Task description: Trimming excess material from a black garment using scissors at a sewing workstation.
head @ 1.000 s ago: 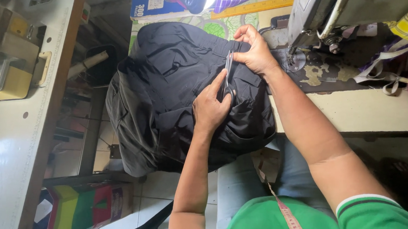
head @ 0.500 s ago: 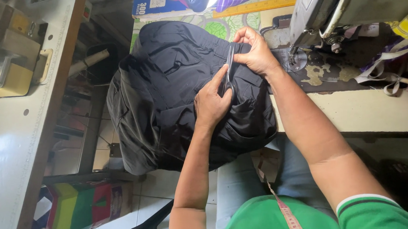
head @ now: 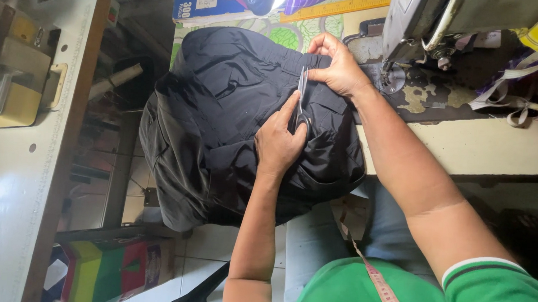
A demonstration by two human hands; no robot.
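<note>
A black garment with an elastic waistband lies bunched across my lap and the table's edge. My left hand rests on the cloth and grips small grey scissors. Its index finger lies along the blades, which point at the waistband. My right hand pinches the waistband's edge just beyond the scissor tips and holds the cloth taut.
A grey sewing machine stands on the cream table right behind my right hand. A yellow ruler lies at the far edge. A second pale worktable runs along the left. A measuring tape hangs over my green shirt. A colourful box sits on the floor.
Both hands stay on the same spot of the waistband. The left hand with the scissors has shifted only slightly.
</note>
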